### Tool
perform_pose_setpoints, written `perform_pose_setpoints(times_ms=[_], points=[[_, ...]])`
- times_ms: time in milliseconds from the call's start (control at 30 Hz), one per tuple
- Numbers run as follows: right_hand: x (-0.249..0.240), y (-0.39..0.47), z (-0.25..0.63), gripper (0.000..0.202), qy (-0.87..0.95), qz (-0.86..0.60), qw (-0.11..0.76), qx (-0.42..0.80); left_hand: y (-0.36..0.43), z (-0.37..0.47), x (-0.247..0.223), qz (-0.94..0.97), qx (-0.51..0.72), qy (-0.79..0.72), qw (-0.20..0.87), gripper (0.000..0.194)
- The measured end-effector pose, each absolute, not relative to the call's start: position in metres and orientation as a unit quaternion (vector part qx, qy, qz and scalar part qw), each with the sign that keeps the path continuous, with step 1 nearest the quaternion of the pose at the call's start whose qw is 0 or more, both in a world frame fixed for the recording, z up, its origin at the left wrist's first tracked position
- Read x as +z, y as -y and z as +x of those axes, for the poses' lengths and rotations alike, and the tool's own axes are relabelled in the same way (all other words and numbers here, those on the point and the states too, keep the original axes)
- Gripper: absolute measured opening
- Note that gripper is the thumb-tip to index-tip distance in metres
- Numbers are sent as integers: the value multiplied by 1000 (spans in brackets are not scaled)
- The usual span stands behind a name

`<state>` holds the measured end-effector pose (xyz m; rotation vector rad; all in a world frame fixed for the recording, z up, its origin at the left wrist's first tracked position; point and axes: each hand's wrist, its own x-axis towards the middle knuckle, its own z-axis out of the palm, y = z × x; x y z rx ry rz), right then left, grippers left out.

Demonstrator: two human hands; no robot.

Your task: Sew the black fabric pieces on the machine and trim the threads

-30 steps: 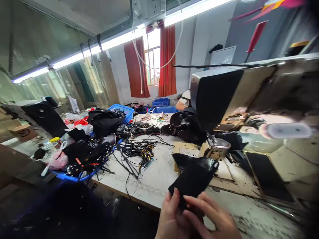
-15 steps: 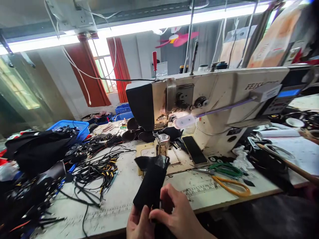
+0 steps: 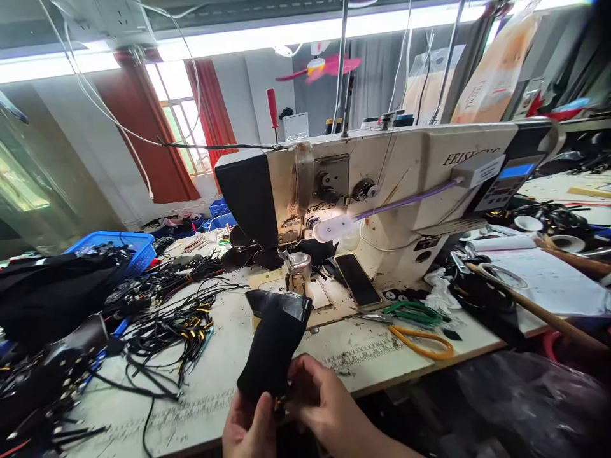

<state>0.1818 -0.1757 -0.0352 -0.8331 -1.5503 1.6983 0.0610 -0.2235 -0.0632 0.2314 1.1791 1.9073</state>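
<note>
A black fabric piece (image 3: 271,350) with a shiny dark strip along its far end slants over the table's front part, below the sewing machine's post (image 3: 298,262). My left hand (image 3: 251,426) is closed on its near end, thumb on top and fingers underneath. My right hand (image 3: 322,404) is curled at the piece's near right corner, its fingertips beside a small brass-coloured bit (image 3: 278,402). The right fingertips are partly in shadow, and what lies between them is hard to make out.
Behind stands a large white sewing machine (image 3: 410,178) with a lit lamp (image 3: 331,228). Right of its post lie a phone (image 3: 358,280), green-handled scissors (image 3: 413,313) and orange-handled scissors (image 3: 422,342). Black cords (image 3: 176,337) and a blue basket (image 3: 143,254) fill the left.
The whole scene has shifted left in view as the camera turned. The right thumb has drawn back slightly from the left thumb, and the black fabric piece bends more near its held end.
</note>
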Motion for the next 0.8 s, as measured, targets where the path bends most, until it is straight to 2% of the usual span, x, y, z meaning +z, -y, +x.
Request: perform_pose_setpoints(times_ms=[67,167,300,467,667,800], points=[[-39,175,184,30,583,-307,308,686,225,62,-60,116,750,-499,419,60],[-45,178,185,34,622,-313,305,650,227,65,-55,123,736,-518,419,62],[-53,183,181,38,695,-311,391,518,227,69,-55,107,718,-518,453,65],[-51,181,175,21,770,-202,533,288,224,68,-66,72,739,-489,458,61],[-46,182,166,14,817,-241,512,110,224,69,-65,58,738,-488,463,60],[-36,167,166,20,775,-240,570,127,224,67,-61,66,751,-481,449,66]])
